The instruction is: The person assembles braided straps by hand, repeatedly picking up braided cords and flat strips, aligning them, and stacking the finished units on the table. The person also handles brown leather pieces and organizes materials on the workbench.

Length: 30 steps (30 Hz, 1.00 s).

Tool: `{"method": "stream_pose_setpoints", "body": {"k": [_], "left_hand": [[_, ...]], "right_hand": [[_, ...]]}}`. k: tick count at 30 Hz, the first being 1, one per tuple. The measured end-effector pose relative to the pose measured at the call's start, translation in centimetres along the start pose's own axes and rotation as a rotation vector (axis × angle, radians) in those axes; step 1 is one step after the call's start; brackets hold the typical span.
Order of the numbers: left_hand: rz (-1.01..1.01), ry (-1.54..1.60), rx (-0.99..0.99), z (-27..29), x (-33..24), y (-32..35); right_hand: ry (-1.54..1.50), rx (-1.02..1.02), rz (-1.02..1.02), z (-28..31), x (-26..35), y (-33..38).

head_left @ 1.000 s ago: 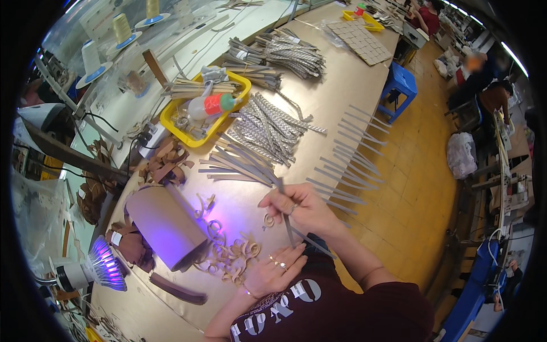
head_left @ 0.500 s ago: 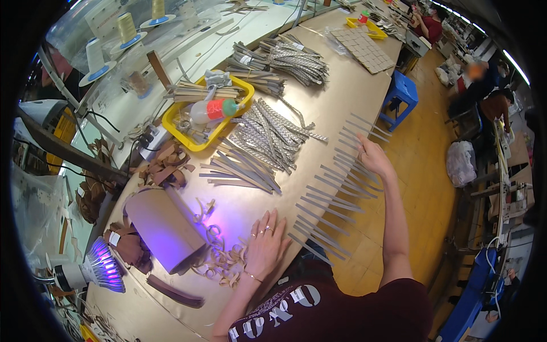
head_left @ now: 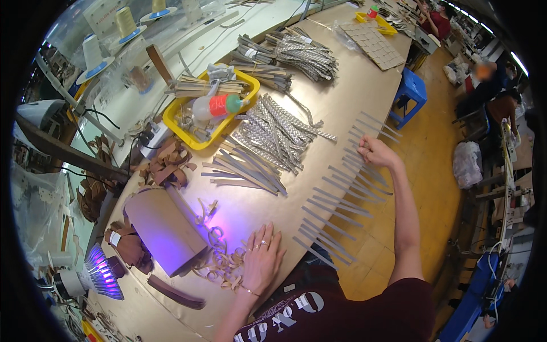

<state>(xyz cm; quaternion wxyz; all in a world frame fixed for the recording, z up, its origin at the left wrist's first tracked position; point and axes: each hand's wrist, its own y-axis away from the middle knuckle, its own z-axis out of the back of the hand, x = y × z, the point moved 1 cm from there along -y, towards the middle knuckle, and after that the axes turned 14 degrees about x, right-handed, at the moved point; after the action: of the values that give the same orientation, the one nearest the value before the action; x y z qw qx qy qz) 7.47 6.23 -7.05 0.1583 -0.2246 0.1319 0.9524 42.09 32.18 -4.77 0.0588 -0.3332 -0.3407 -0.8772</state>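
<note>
My right hand is stretched out to the table's right edge, fingers closed on a thin grey strap among a row of grey straps that overhang the edge. My left hand lies flat, fingers spread, on a heap of small curled tan strap pieces near the front edge. A tan cardboard block stands just left of that heap, lit purple.
A pile of patterned silver straps and plain grey strips lies mid-table. A yellow tray holds a bottle with a red-and-green cap. A purple lamp glows front left. A blue stool stands on the floor; other people work far right.
My right hand went from near my body out to the far end of the strap row. My left hand moved slightly and flattened on the curled pieces.
</note>
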Motion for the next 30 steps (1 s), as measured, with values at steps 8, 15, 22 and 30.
{"method": "stream_pose_setpoints", "body": {"k": [8,15,22,30], "left_hand": [[0.019,0.042,0.028,-0.3,0.1,0.2],[0.029,0.071,0.024,-0.5,0.1,0.4],[0.045,0.079,0.039,-0.2,-0.1,0.4],[0.044,0.089,0.020,-0.1,-0.1,0.2]], "right_hand": [[-0.087,-0.008,-0.129,0.8,-0.5,-0.3],[-0.204,0.019,-0.047,0.9,-0.2,0.3],[0.013,0.117,0.041,1.7,0.4,1.3],[0.030,0.123,-0.050,1.1,0.9,-0.2]]}}
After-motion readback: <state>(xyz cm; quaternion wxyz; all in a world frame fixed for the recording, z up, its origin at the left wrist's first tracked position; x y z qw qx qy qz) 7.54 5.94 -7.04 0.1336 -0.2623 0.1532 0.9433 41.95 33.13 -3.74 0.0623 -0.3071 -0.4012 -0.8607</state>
